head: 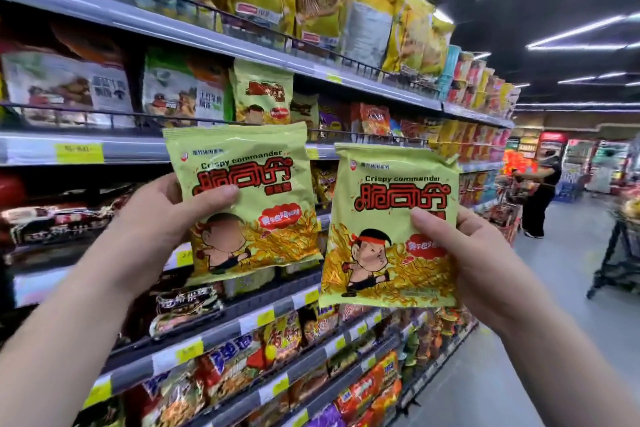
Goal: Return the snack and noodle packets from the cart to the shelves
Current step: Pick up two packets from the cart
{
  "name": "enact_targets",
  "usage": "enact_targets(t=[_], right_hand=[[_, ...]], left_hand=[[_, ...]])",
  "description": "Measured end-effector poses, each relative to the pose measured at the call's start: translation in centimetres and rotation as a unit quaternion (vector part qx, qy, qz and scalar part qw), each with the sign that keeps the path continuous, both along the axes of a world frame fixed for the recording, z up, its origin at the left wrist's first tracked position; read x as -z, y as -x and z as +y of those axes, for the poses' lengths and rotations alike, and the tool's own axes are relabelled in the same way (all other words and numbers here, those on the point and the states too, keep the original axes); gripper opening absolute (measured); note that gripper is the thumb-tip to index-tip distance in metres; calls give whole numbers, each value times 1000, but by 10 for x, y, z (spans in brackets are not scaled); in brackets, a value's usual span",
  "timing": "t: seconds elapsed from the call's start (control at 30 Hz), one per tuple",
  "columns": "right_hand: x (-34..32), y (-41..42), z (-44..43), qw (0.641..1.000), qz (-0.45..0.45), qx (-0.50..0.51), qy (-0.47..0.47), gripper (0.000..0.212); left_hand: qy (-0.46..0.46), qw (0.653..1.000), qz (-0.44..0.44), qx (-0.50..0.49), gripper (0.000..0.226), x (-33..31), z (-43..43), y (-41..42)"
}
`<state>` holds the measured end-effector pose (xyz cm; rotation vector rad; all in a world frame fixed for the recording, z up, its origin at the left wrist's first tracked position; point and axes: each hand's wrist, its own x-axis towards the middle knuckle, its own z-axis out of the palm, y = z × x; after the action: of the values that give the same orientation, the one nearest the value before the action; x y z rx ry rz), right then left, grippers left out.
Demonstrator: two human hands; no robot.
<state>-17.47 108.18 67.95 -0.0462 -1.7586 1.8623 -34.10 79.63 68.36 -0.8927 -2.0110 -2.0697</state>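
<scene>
I hold two light-green "Crispy commander" snack packets up in front of the shelves. My left hand [162,218] grips the left packet [252,184] by its left edge, thumb across the front. My right hand [464,256] grips the right packet [384,218] by its right edge, thumb on the front. The right packet hangs a little lower than the left one. A matching green packet [261,94] stands on the second shelf from the top [131,146], just above and behind the left packet.
The shelving [221,322] runs along the left side, packed with snack and noodle packets on several levels. An aisle floor [554,305] opens to the right. A person in dark clothes [540,198] stands far down the aisle, and a dark cart frame [620,253] stands at the right edge.
</scene>
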Motion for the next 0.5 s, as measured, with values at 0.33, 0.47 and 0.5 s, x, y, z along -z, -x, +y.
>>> enact_targets(t=[0.33, 0.47, 0.5], right_hand=[[-17, 151, 102, 999, 4, -32, -23, 53], [-27, 206, 137, 997, 18, -70, -25, 48], [-30, 220, 146, 996, 22, -81, -27, 48]], left_hand=[[-53, 998, -5, -22, 85, -16, 94, 122], [-76, 997, -15, -23, 57, -22, 124, 146], [-73, 997, -10, -30, 64, -24, 131, 152]])
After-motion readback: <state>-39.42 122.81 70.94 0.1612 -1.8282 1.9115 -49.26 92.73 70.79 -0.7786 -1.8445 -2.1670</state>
